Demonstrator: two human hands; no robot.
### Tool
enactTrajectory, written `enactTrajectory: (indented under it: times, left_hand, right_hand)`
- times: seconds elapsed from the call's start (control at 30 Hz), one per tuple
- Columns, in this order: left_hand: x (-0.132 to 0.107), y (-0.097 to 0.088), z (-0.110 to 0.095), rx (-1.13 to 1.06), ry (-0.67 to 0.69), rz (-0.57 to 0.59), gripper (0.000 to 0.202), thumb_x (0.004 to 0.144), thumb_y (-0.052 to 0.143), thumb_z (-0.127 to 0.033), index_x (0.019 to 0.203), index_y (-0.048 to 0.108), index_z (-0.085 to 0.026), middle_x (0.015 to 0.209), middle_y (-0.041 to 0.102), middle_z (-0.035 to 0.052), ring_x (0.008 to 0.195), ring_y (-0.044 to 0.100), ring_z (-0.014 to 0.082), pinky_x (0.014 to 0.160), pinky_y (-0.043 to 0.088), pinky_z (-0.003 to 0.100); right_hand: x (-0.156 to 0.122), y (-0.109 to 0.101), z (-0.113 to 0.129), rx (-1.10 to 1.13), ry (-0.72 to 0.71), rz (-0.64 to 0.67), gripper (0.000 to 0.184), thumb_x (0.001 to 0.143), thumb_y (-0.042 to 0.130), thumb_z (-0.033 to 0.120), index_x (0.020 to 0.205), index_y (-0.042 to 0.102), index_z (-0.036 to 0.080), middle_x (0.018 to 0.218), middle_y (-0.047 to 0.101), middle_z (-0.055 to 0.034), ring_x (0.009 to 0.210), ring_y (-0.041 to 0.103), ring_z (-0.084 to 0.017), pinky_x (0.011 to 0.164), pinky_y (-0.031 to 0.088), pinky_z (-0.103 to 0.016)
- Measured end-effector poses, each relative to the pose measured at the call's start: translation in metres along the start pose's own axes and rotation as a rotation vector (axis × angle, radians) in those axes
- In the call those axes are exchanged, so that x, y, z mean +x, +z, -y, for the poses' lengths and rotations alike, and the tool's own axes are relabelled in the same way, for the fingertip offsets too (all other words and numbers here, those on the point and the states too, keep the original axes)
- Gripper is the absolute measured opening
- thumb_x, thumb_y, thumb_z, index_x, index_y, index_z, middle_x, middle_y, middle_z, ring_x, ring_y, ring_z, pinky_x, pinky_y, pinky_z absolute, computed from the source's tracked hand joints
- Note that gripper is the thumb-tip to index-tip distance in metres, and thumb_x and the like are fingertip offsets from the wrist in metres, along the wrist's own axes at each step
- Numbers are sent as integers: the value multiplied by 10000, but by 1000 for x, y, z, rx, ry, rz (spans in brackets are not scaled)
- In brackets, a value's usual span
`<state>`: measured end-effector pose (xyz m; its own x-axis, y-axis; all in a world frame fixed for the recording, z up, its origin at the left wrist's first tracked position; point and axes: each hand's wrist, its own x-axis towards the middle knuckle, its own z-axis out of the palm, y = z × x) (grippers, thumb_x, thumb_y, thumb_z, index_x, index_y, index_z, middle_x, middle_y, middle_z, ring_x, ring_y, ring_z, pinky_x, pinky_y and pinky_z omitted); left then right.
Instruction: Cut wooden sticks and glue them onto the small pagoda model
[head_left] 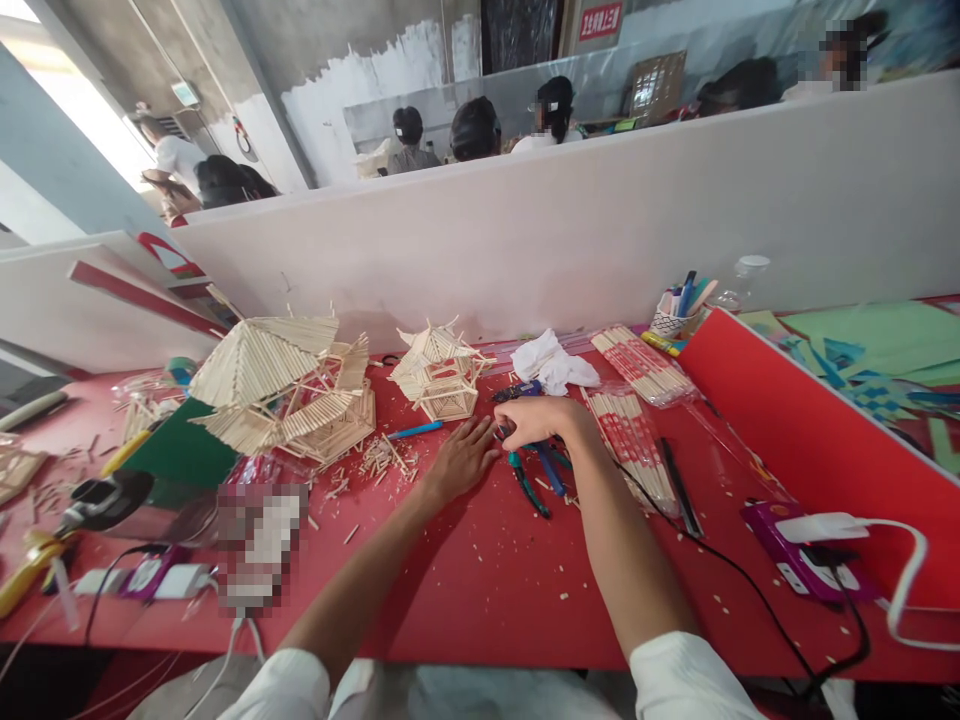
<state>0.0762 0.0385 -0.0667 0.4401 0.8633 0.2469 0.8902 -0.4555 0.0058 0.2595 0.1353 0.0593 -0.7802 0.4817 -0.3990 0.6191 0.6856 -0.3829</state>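
My left hand [463, 460] lies flat on the red table with its fingers stretched out, beside a heap of wood scraps [390, 458] and a blue pen [416, 430]. Just to its right, the fingers of my right hand [531, 420] are curled in; what they hold, if anything, is hidden. Below that hand lie teal-and-black handled pliers [529, 485] and a blue-handled tool [551, 470]. Another dark blue tool [517, 390] rests behind it. Beyond my hands stand a small stick-built pavilion model [442, 370] and a larger one [277, 380] at left.
Packs of wooden sticks [630, 445], white crumpled tissue [553, 362] and a cup of pens [675, 312] lie to the right. A red board [825, 450] and purple power strip [810, 550] are further right. A white partition [525, 240] closes the back; several people sit beyond.
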Motion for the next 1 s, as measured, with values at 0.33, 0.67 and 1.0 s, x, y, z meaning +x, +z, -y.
enactTrajectory:
  times: [0.33,0.67,1.0]
  left_hand:
    - [-16,-22,-22,-68,-86,42,538,1074,313,-458,1458,471,-116,1503,550,155,1419,501,254,1166,420,397]
    - [-82,-35,-4,168,-427,87,554,1045,390,-460,1419,519,-72,1464,554,248,1364,541,347,1117,436,476]
    - [-66,-30,-51,3,-203,35,622,1064,301,-502,1558,383,-133,1567,474,154,1472,431,289,1178,390,452]
  right_hand:
    - [-8,-3,1,24,16,-6,272,734,678,363,911,520,230,906,650,-5,756,565,-172,583,323,-267]
    - [-7,-3,0,22,10,-6,289,731,679,375,939,546,227,922,652,-8,755,568,-173,585,321,-271]
    - [-8,-2,0,16,9,-17,260,747,668,359,919,523,229,927,665,-15,758,576,-176,583,313,-269]
